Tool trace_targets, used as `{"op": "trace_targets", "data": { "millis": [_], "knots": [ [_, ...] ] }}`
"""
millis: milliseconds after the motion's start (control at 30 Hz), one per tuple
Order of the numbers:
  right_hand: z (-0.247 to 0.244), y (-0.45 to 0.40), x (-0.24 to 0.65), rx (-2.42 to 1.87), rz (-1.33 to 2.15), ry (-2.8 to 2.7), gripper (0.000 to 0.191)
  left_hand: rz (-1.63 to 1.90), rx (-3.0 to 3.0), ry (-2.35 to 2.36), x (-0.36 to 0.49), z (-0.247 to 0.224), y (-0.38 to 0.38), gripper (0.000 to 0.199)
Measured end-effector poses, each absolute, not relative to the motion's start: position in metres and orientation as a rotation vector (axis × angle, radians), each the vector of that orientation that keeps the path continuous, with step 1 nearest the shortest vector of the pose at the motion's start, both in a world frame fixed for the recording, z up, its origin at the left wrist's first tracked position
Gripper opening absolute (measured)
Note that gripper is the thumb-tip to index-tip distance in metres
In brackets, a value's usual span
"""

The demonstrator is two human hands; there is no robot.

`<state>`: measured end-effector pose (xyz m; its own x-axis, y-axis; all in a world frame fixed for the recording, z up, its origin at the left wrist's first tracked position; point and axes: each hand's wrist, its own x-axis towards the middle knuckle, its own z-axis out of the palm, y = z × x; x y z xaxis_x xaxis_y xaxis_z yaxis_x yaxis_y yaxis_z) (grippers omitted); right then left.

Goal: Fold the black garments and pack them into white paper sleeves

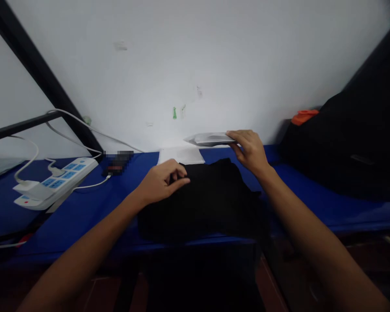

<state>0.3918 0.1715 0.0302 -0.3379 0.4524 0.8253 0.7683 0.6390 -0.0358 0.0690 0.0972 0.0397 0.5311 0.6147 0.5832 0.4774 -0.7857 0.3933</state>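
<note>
"Where's the pale flat packet point(211, 138)?"
"One o'clock, raised, pinched in the right hand point(248, 149)."
"Left hand point(164, 180)?"
"Loosely curled over black cloth point(201, 203); blue surface point(312, 195) lies open at three."

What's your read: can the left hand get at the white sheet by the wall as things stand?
Probably yes: the left hand is just in front of the white sheet, and no object seems to block it. The packet in the right hand is raised, mostly off to the right.
</note>
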Motion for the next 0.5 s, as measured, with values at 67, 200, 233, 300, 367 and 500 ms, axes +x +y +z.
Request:
{"op": "trace_targets", "data": {
  "millis": [67, 200, 233, 300, 367, 500],
  "knots": [
    [0.019, 0.19, 0.402, -1.06, -0.457, -2.009, 0.038, 0.639, 2.608, 0.827, 0.07, 0.044, 0.091, 0.022],
    [-0.007, 0.219, 0.417, -1.336, -0.219, -2.319, 0.048, 0.03, 2.565, 0.778, 0.077, 0.05, 0.079, 0.043],
    [-0.012, 0.223, 0.42, -1.367, -0.15, -2.395, 0.05, -0.063, 2.553, 0.793, 0.079, 0.05, 0.077, 0.047],
    [-0.014, 0.225, 0.422, -1.385, -0.081, -2.467, 0.051, -0.162, 2.536, 0.796, 0.079, 0.051, 0.074, 0.044],
    [-0.006, 0.217, 0.419, -1.378, -0.086, -2.447, 0.048, -0.153, 2.515, 0.731, 0.077, 0.051, 0.075, 0.029],
    [0.025, 0.173, 0.387, -1.187, 0.037, -2.341, 0.027, -0.031, 2.449, 0.696, 0.072, 0.05, 0.082, 0.007]
  ]
}}
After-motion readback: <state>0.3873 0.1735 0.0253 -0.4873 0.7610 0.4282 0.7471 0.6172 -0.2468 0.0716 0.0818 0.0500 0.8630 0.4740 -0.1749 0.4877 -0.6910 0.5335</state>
